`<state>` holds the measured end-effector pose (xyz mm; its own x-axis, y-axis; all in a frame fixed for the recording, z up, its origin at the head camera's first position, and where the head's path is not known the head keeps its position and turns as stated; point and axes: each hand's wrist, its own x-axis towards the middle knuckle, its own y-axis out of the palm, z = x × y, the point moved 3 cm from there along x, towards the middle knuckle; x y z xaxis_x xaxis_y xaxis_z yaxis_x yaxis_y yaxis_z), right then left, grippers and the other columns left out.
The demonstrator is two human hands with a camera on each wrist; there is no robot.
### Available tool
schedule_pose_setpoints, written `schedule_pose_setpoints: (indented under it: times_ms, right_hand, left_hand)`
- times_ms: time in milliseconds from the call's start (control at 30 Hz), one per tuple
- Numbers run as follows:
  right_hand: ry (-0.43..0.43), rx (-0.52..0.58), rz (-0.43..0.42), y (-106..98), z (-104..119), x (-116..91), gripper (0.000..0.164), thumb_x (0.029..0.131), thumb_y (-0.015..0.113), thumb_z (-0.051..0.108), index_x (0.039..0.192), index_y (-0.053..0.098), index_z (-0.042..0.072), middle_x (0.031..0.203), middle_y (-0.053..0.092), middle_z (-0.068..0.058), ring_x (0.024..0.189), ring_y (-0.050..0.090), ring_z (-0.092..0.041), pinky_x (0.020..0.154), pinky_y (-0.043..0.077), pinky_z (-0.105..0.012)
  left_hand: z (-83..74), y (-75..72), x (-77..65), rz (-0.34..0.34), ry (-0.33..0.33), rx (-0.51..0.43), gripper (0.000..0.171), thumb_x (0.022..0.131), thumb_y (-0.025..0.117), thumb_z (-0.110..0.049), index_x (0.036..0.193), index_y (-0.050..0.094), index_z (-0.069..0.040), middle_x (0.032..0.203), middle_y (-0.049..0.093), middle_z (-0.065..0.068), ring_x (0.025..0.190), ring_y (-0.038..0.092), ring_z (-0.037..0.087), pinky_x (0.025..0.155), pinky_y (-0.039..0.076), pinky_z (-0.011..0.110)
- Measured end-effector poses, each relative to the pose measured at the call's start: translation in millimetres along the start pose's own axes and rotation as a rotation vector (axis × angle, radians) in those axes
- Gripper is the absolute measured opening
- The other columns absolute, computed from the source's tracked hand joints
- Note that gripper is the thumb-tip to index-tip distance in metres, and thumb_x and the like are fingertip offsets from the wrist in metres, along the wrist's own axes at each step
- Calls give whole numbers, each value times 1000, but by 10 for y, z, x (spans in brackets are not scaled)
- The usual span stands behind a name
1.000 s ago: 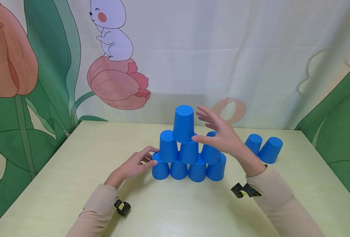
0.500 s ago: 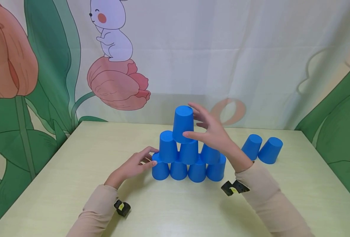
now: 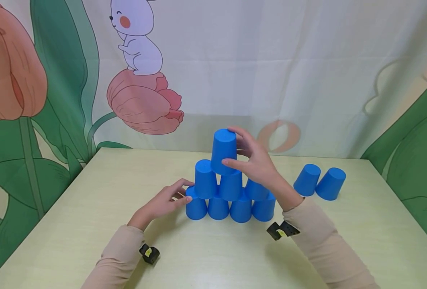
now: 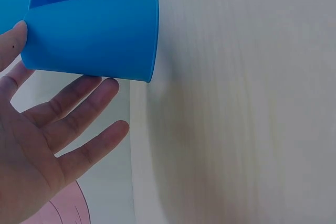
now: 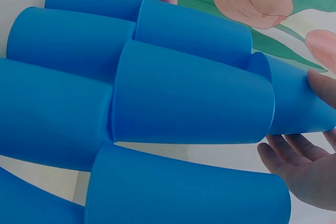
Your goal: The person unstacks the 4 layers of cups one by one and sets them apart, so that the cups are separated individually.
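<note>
Upside-down blue cups stand stacked in a pyramid. Its bottom row has several cups, with three in the row above. One blue cup (image 3: 223,152) sits on the upper row, over its left and middle cups. My right hand (image 3: 254,160) holds that top cup, thumb on the near side and fingers round the right and far side. My left hand (image 3: 164,200) is at the pyramid's left end. In the left wrist view, its fairly straight fingers (image 4: 84,114) lie along the bottom-left cup (image 4: 94,38), and the thumb touches its upper edge.
Two more upside-down blue cups, a left one (image 3: 307,180) and a right one (image 3: 331,184), stand apart on the table (image 3: 365,241) at the right. Behind the table hangs a printed curtain (image 3: 213,80).
My right hand has moved left from beside the top cup and taken hold of it. The left hand and the cups have stayed where they were.
</note>
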<state>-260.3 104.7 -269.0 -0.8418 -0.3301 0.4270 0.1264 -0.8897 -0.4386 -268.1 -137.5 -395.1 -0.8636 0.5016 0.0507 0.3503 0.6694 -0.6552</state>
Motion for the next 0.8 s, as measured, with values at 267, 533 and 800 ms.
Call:
schedule_pose_setpoints:
  times_ms: [267, 533, 800]
  right_hand:
    - [-27, 16, -41, -57, 46, -75, 67, 81, 69, 19, 138, 34, 16, 129, 50, -11, 112, 52, -25, 91, 42, -45]
    - [-20, 5, -52, -149, 69, -182, 68, 80, 69, 19, 138, 34, 19, 130, 50, -9, 113, 52, -24, 91, 42, -45]
    - [-52, 37, -83, -264, 78, -303, 67, 81, 69, 12, 138, 34, 16, 131, 49, -9, 113, 51, -24, 91, 42, -46]
  left_hand:
    - [3, 14, 5, -2, -14, 6, 41, 91, 55, -30, 128, 44, -16, 110, 57, 12, 100, 56, 29, 83, 47, 45]
    - [-11, 8, 0, -7, -20, 6, 40, 91, 56, -29, 128, 44, -16, 110, 58, 11, 101, 56, 29, 84, 47, 45]
    - [-33, 13, -7, -5, -22, 2, 41, 91, 56, -28, 128, 44, -17, 109, 58, 12, 100, 56, 29, 84, 47, 44]
